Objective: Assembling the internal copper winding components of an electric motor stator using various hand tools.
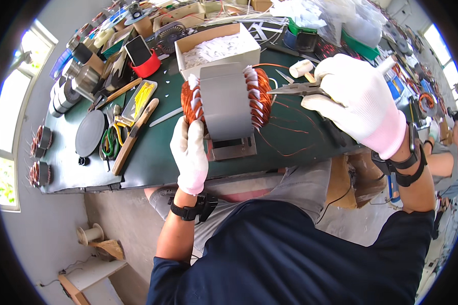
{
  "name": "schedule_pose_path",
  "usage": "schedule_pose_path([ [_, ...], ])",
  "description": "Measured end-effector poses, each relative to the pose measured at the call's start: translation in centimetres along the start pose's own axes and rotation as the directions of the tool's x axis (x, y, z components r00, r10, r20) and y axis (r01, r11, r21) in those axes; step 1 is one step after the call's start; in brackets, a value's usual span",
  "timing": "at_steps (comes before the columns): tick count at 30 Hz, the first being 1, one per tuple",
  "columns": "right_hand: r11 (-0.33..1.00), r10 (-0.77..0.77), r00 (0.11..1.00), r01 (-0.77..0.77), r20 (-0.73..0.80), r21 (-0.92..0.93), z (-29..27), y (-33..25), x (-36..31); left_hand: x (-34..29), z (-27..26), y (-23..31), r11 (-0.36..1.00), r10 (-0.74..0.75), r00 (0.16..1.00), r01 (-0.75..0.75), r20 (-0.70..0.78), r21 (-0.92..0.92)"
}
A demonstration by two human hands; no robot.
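Note:
A grey cylindrical motor stator (226,104) rests on a small metal stand (247,148) in front of me. Orange copper windings (261,96) with white insulating slips bulge from both its ends. My left hand (190,155), in a white glove, is closed against its left end, fingertips at the lower edge of the winding. In my gloved right hand (359,96) is a pair of long-nose pliers (303,89), their tips by the right-hand winding. Whether the jaws grip anything is too small to tell. Loose copper wires (290,128) trail from that end.
Behind the stator stands a cardboard box (216,46) of white slips. A white-headed mallet (301,68) lies right of it. On the left are scissors (109,141), a wooden-handled tool (136,137), a tray (139,99) of yellow pieces, a grey disc (90,133) and metal flasks (81,79).

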State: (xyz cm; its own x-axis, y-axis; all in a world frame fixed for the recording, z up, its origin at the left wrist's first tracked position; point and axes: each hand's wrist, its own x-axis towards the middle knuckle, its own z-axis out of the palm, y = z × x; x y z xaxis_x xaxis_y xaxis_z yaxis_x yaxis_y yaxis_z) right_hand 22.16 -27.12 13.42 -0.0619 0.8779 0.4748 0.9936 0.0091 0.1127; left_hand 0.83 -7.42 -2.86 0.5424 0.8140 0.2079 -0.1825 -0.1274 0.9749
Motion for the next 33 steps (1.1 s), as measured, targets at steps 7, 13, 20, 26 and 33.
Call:
schedule_pose_path([
  [7, 0.998, 0.060, 0.996, -0.059, 0.060, -0.017, 0.0, 0.6, -1.4, 0.5, -0.5, 0.4, 0.998, -0.055, 0.998, 0.054, 0.026, 0.039],
  [13, 0.996, 0.084, 0.991, -0.086, 0.104, 0.011, 0.5, 0.8, -1.6, -0.2, -2.6, -1.4, 0.991, -0.056, 0.991, 0.041, 0.125, 0.125],
  [20, 0.987, 0.083, 0.991, -0.097, 0.103, 0.131, 0.8, 0.3, -0.4, -0.3, -1.6, -0.4, 0.985, 0.060, 0.995, -0.072, 0.079, 0.158],
  [26, 0.985, 0.107, 0.984, -0.125, 0.145, 0.120, 0.7, 0.2, -0.5, 0.7, -1.1, 1.2, 0.997, -0.073, 0.996, 0.074, 0.048, -0.013],
  [33, 0.984, 0.132, 0.977, -0.150, 0.170, 0.096, 0.7, 0.8, -0.5, 0.3, -2.1, 0.0, 0.995, -0.076, 0.990, 0.083, 0.121, -0.057],
])
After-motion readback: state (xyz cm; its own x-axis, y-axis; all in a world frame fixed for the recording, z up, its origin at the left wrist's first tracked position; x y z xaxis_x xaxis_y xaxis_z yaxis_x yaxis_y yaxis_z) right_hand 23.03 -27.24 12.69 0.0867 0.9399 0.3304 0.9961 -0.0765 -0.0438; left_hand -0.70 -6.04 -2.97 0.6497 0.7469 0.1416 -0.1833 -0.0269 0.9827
